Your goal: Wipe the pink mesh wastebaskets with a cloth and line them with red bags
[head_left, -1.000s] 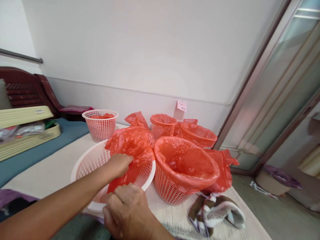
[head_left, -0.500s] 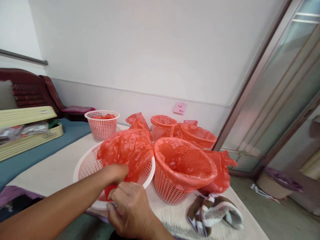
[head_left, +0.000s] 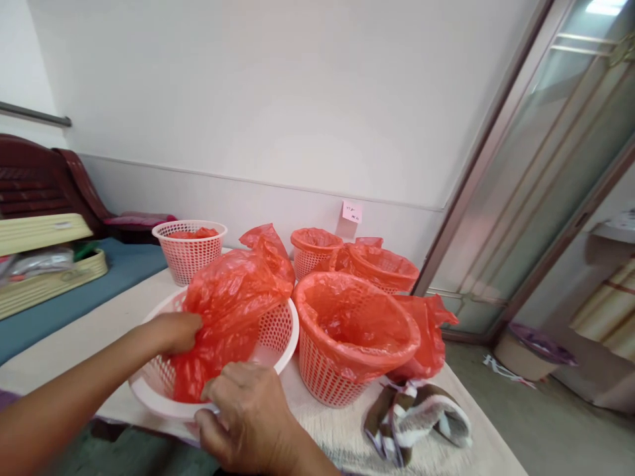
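Clutching crumpled red plastic bag in closed left hand inside white perforated plastic basket; gripping rim at 6 o'clock with right hand.

A plain white wall is filling the far side, a pale grey band running along its foot with a pink note sticking to it. Past the right edge of the table, a frosted glass sliding door is letting in soft daylight and grey floor is stretching away. Beyond the table's far left corner a dark red wooden bench is standing (a magenta cushion lying on its seat).
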Demonstrator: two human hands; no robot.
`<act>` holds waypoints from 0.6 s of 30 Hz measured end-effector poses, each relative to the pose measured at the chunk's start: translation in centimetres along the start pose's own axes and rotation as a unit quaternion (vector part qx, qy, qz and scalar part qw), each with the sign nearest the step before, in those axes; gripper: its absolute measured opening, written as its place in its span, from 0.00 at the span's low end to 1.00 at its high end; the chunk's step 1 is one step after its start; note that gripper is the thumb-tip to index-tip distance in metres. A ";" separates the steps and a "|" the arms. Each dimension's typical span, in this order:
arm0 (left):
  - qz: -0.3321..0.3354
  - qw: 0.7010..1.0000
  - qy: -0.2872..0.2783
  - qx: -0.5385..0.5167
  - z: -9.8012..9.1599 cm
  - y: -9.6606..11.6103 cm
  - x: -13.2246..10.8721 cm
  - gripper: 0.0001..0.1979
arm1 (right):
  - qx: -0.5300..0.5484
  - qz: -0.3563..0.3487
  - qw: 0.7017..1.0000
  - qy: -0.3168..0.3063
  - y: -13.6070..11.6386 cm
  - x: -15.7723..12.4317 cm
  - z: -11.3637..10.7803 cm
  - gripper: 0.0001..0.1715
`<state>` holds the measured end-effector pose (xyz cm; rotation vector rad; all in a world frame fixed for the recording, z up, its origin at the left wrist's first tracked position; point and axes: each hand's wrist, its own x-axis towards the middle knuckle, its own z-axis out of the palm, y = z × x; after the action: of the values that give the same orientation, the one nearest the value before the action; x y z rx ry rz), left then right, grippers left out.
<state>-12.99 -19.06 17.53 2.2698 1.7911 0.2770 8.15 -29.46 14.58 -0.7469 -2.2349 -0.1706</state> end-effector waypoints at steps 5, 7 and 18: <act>0.029 0.980 -0.193 -0.027 0.5 0.7 -2.6 0.04 | -0.001 0.001 1.000 -0.008 0.1 0.1 0.1 0.10; 0.042 0.980 -0.190 -0.046 -0.3 1.2 -2.5 0.10 | -0.003 0.002 1.000 -0.007 0.0 0.1 0.1 0.09; 0.134 0.921 0.361 0.051 -0.8 1.4 2.2 0.44 | -0.004 0.006 1.000 -0.013 -0.5 -0.1 -0.4 0.13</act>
<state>-11.43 -17.20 18.69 2.7061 1.7880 1.2404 8.14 -30.04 14.81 -0.7713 -2.2541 -0.1653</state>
